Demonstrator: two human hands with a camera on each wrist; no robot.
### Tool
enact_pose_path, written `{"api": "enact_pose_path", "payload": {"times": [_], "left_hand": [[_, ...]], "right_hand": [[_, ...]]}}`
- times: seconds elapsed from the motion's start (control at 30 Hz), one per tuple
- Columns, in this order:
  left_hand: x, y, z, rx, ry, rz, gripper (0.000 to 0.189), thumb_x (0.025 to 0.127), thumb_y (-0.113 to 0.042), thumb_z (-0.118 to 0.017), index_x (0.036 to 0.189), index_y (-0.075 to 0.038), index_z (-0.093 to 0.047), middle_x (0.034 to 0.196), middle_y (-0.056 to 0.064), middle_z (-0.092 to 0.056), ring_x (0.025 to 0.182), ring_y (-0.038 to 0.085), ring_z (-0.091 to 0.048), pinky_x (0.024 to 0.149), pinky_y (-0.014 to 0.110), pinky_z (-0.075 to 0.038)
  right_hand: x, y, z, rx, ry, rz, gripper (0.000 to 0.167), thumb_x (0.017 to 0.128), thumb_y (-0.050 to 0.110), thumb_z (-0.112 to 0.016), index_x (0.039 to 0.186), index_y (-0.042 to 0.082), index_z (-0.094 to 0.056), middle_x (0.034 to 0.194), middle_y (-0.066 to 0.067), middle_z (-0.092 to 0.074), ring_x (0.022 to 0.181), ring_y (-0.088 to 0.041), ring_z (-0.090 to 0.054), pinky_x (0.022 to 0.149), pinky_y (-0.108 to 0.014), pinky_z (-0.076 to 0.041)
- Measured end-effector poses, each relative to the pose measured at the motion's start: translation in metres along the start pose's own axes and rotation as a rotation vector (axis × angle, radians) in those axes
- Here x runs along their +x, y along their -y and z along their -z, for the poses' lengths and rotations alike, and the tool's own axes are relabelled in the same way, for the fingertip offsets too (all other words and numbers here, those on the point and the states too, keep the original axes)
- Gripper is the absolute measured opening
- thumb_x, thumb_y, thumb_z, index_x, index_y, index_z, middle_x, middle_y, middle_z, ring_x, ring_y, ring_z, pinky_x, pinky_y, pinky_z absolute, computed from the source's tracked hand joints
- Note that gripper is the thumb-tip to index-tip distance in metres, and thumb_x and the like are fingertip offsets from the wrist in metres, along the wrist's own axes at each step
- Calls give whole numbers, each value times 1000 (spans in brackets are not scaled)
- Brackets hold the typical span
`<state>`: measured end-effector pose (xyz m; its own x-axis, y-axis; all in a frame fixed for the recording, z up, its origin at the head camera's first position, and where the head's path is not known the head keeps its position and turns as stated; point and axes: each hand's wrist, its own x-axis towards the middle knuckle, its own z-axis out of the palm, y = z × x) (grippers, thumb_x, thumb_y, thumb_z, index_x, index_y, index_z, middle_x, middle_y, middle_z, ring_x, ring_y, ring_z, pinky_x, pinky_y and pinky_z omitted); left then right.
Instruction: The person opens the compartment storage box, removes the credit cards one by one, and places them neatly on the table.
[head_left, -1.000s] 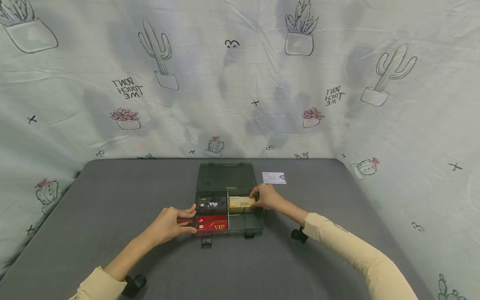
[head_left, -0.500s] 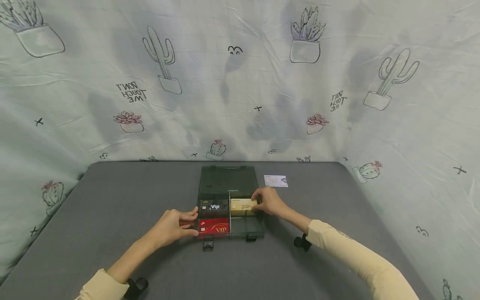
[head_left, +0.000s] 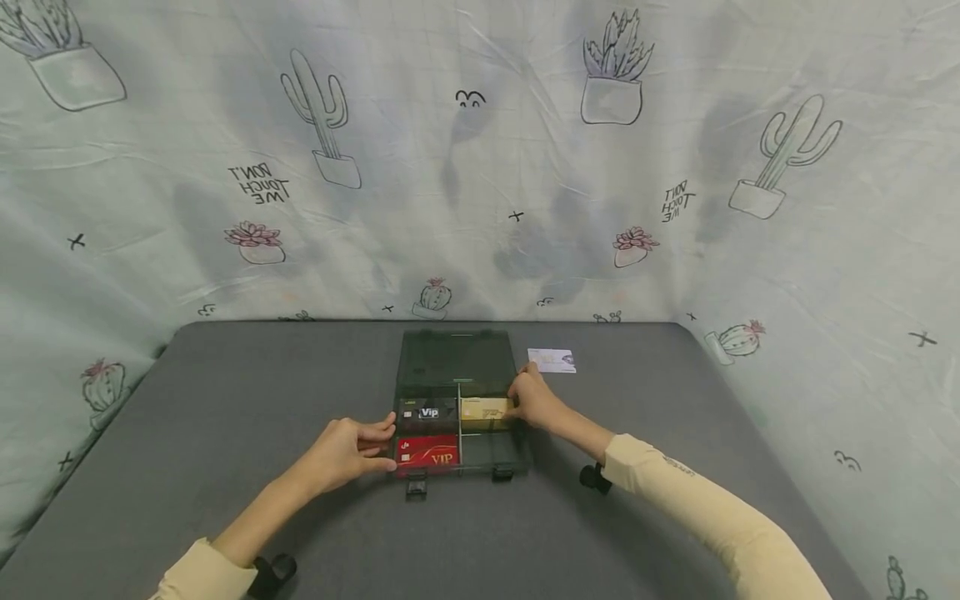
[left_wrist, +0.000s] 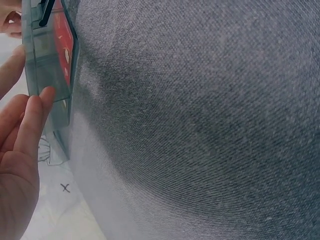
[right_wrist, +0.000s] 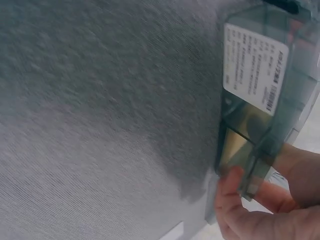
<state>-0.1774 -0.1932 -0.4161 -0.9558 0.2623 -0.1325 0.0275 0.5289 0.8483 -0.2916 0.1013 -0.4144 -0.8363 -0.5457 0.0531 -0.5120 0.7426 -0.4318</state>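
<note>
A translucent dark green divided plastic box (head_left: 491, 450) lies open in the head view, its lid (head_left: 455, 362) folded back. A black Vip card (head_left: 427, 413) lies in the back left compartment, a red VIP card (head_left: 426, 452) in the front left. My left hand (head_left: 341, 450) touches the box's left side with extended fingers and thumb. At the back right compartment, my right hand (head_left: 536, 400) grips the box's right wall. The right wrist view shows fingers outside that wall and the thumb over its edge, beside the gold card (head_left: 483, 411).
A white card (head_left: 552, 361) lies on the grey table (head_left: 315, 367), behind my right hand. Two latches (head_left: 416, 483) hang at the box's front. A white label (right_wrist: 255, 67) is on the box's underside. A cactus-print cloth (head_left: 480, 167) rises behind the table.
My right hand has shifted slightly rightward from the gold card toward the box's right wall, one finger now raised. The left hand keeps its place; the camera view has shifted slightly.
</note>
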Motion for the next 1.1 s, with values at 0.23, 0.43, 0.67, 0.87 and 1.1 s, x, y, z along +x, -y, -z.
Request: {"api": "enact_pose_path", "payload": {"times": [0.23, 0.43, 0.67, 0.87, 1.1], "left_hand": [[-3, 0, 1, 11, -6, -4, 59, 75, -12, -80, 123, 12, -57, 139, 25, -42, 115, 38, -57, 82, 27, -57], [-5, 4, -1, 8, -1, 2, 58, 75, -11, -80, 124, 12, -58, 140, 24, -42, 116, 38, -55, 83, 27, -57], [-6, 7, -1, 12, 20, -38, 59, 75, -12, -80, 123, 13, -57, 139, 27, -41, 116, 39, -55, 82, 28, -58], [-7, 9, -1, 3, 16, -29, 60, 74, -13, -81, 124, 12, -57, 140, 26, -41, 116, 39, -55, 83, 28, -57], [-7, 12, -2, 16, 0, -28, 59, 74, -11, -81, 123, 12, -58, 140, 24, -42, 116, 38, -55, 83, 28, -57]], "right_hand": [[2, 4, -5, -8, 37, -68, 23, 65, 5, -88, 71, -8, -70, 90, -19, -56, 100, -33, -49, 85, -44, -55], [-3, 0, -12, -9, -20, -17, 20, 63, 5, -89, 70, -5, -72, 85, -15, -69, 101, -35, -49, 94, -48, -49], [-12, -4, -16, 104, -138, 12, 18, 70, 3, -84, 76, -8, -70, 98, -22, -60, 108, -36, -45, 94, -49, -46], [-14, -17, -5, 190, -79, 109, 11, 86, 5, -71, 78, 5, -63, 90, -11, -59, 83, -23, -52, 77, -37, -50], [-10, -33, 22, 544, 316, 104, 8, 103, 7, -44, 99, 1, -46, 79, -16, -55, 69, -36, -54, 54, -38, -46]]}}
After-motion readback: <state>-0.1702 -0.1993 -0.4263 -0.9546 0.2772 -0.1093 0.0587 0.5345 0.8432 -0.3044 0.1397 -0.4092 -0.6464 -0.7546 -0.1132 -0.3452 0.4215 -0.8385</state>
